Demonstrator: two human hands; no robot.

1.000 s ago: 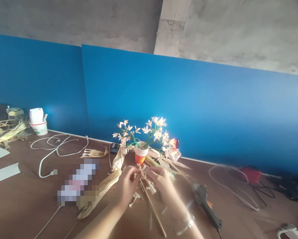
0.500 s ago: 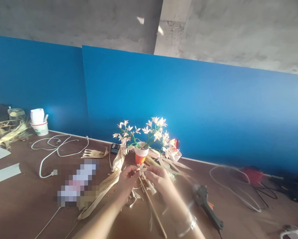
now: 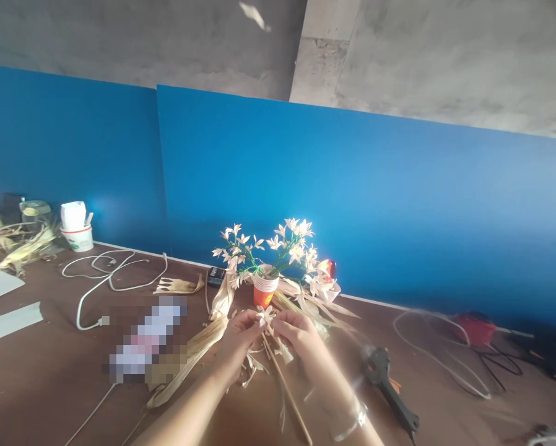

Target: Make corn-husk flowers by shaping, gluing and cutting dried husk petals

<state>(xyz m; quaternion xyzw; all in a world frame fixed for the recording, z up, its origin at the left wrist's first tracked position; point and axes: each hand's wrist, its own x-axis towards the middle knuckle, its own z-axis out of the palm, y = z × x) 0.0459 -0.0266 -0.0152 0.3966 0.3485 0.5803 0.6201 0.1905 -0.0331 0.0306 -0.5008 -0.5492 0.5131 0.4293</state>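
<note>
Between my fingertips is a small pale flower (image 3: 265, 316) that looks made of dried husk. My left hand (image 3: 241, 337) pinches it from the left, and my right hand (image 3: 296, 331) pinches it from the right. A thin stick (image 3: 287, 390) slants down below the flower; whether it is joined to it I cannot tell. Just behind my hands stands a stack of orange-and-white paper cups (image 3: 265, 291), holding green stems with many similar pale flowers (image 3: 296, 253). Husk scraps (image 3: 252, 365) lie under my hands.
Long dried husks (image 3: 189, 356) lie left of my hands. A black glue gun (image 3: 389, 390) rests to the right. White cables (image 3: 115, 279) and a white cup (image 3: 78, 237) are at the left. A red object (image 3: 475, 328) sits far right. A blue partition (image 3: 352, 198) borders the table behind.
The view has shifted very slightly, so things appear a little further right. Both hands keep their pinch on the flower, with hardly any movement.
</note>
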